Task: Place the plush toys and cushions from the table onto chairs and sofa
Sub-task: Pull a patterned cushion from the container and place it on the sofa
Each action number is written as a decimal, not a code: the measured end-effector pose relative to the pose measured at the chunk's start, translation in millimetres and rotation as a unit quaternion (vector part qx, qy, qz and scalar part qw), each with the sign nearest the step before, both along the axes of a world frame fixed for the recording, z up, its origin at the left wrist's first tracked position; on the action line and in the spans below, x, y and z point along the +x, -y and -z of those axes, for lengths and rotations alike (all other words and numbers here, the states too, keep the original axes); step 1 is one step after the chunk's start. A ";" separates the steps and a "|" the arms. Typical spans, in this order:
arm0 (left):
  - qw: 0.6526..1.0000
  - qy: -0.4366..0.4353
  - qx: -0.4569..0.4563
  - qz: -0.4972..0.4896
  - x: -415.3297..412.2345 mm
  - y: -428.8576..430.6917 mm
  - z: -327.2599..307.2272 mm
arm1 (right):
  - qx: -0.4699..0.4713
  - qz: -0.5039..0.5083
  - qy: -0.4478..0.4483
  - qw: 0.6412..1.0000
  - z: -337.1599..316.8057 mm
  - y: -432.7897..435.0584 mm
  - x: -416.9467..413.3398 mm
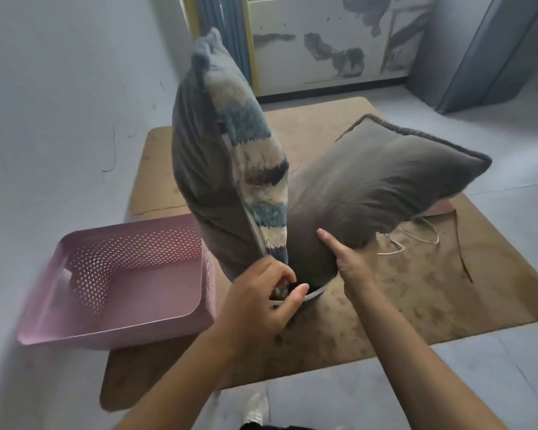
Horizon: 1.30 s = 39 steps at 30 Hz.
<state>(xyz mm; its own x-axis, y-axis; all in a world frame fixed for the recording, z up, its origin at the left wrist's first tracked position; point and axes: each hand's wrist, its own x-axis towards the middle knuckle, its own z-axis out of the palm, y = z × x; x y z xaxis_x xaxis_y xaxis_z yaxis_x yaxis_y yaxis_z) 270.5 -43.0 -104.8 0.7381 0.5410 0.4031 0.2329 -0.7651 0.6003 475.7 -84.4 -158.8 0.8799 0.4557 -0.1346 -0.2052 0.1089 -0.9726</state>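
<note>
Cushions stand bunched at centre frame over the tabletop (448, 290), lower corners gathered, probably to lift both together. Left hand (261, 296), reaching from the bottom edge, curls its fingers (280, 271) round the striped cushion (230, 169) at its bottom corner. Right hand (350, 265) pinches the grey cushion (373, 187): one digit straight on its face, the rest hidden behind.

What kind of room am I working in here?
Likely a lived-in home room: a striped tufted grey cushion and a plain grey fabric cushion over a low brown table, a perforated pink plastic basket, grey floor-length curtains.
</note>
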 end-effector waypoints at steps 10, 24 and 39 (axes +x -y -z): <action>0.921 -0.362 0.141 0.021 38.5 -23.6 86.7 | -0.022 -0.084 -0.033 0.996 -3.4 20.2 23.8; 0.916 -0.398 0.031 0.042 49.0 -42.2 105.5 | 0.050 0.007 0.024 0.998 -68.4 18.9 6.7; 0.910 -0.408 0.003 0.075 52.6 -47.9 101.2 | 0.068 0.222 0.277 0.932 -208.5 87.6 27.4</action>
